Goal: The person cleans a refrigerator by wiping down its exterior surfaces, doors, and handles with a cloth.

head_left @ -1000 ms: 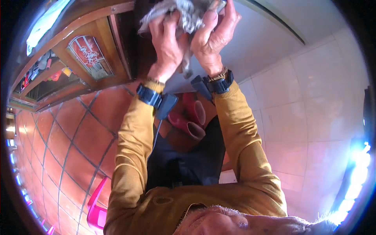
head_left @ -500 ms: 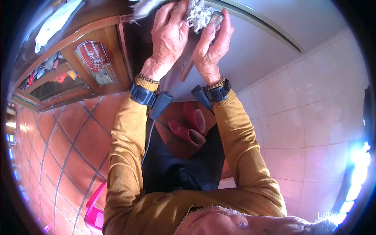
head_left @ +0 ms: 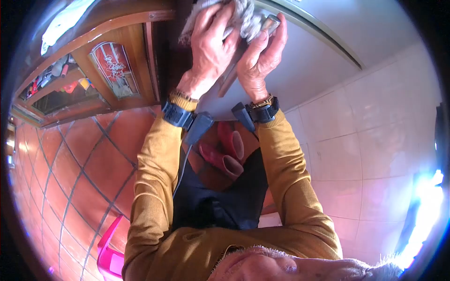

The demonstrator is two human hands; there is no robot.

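Observation:
A crumpled grey-white cloth (head_left: 247, 19) is gripped in my left hand (head_left: 210, 54), whose fingers are bent around it. Part of it hangs out past the knuckles to the left. My right hand (head_left: 258, 65) pinches a small shiny metal cylinder (head_left: 270, 23) between thumb and fingers. The cloth lies against the cylinder's left side, and my two hands are close together. Whatever part of the cylinder sits under the cloth is hidden, so its full shape cannot be told.
Beyond my hands is a pale flat surface (head_left: 318, 61) with a dark groove. A wooden cabinet (head_left: 84, 61) with glass panes stands at left. Red boots (head_left: 225, 159) are on the tiled floor (head_left: 70, 173) below. A pink chair (head_left: 110, 253) is at lower left.
My left hand has shifted right and slightly down, nearer my right hand, bringing the cloth along. The right hand and metal cylinder have moved slightly right.

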